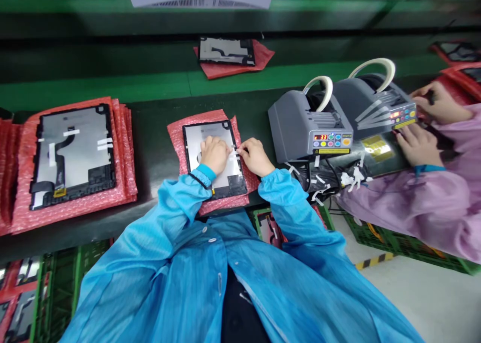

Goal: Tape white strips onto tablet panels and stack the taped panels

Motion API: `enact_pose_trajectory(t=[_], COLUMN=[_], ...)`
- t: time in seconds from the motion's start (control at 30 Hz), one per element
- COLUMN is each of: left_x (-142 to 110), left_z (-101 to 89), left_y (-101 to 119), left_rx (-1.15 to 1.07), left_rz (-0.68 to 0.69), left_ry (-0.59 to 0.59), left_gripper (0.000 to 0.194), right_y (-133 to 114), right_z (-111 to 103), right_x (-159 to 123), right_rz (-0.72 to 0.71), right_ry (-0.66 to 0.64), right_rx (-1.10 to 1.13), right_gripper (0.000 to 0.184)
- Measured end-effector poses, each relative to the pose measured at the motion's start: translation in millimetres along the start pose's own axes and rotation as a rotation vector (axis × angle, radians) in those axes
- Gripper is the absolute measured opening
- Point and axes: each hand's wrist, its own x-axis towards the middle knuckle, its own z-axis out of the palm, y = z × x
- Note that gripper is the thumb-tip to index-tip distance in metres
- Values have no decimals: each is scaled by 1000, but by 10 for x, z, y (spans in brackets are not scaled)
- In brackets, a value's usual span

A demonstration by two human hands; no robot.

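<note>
A display panel (pixel 228 183) with a silver back and black frame lies on red bubble wrap (pixel 176 132) in front of me. My left hand (pixel 215 155) rests over the middle of the panel, fingers bent and close together; what is under its fingertips is hidden. At the panel's right edge, my right hand (pixel 256 156) pinches the end of a small white tape strip (pixel 233 152). The strip lies between the fingertips of both hands. Part of the panel's flex cable area is covered by my left hand and sleeve.
Another panel (pixel 80 147) lies on stacked red bubble wrap at left. Further back sits a panel (pixel 227 51) on red wrap. Two grey tape dispensers (pixel 311 127) stand at right, with tape scraps (pixel 353 177) below. A co-worker's hands (pixel 421 145) are beside the farther dispenser. Green crates (pixel 56 283) stand below.
</note>
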Motion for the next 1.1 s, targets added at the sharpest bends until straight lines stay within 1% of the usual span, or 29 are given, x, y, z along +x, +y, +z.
enact_pose_trajectory(t=[0.17, 0.23, 0.3, 0.4, 0.47, 0.5, 0.6, 0.7, 0.77, 0.8, 0.83, 0.9, 0.93, 1.0, 1.07, 1.1], left_x=[-8, -11, -16, -22, -22, -19, 1, -6, -70, -128, -203, -385, -478, -628, -692, -690], left_z=[17, 25, 24, 7, 1, 4, 28, -1, -95, -161, -232, -353, -390, -403, -358, -328], left_y=[2, -1, -10, -36, -49, -50, -25, -29, -124, -209, -315, -552, -659, -803, -840, -826], left_rx=[4, 5, 0, -19, -34, -39, -46, -59, -68, -67, -59, -30, -18, -14, -25, -31], left_rz=[12, 19, 24, 18, 15, 16, 14, -10, -48, -83, -136, -284, -352, -422, -419, -414], left_ry=[7, 10, 17, 37, 46, 48, 57, 68, 94, 128, 176, 257, 261, 205, 152, 150], left_gripper=[27, 25, 23, 19, 16, 16, 15, 17, 24, 26, 27, 26, 27, 32, 33, 33], right_y=[5, 12, 20, 14, -10, -27, -72, -70, -46, -37, -34, -59, -86, -155, -215, -232], right_z=[27, 47, 53, 34, 32, 43, 115, 141, 88, 47, 6, -54, -65, -54, -22, -8], right_x=[9, 5, -21, -123, -224, -274, -382, -387, -345, -317, -287, -230, -204, -163, -143, -142], right_rz=[20, 30, 57, 98, 70, 38, -46, -51, -42, -23, 8, 101, 151, 229, 267, 272], right_ry=[-11, 9, 57, 187, 254, 262, 187, 107, 73, 72, 79, 93, 86, 43, 33, 55], right_rx=[-20, -14, -6, 2, 10, 12, -10, -41, -42, -39, -38, -50, -63, -83, -61, -30], right_gripper=[13, 13, 12, 9, 14, 19, 31, 36, 35, 35, 34, 29, 26, 16, 13, 14])
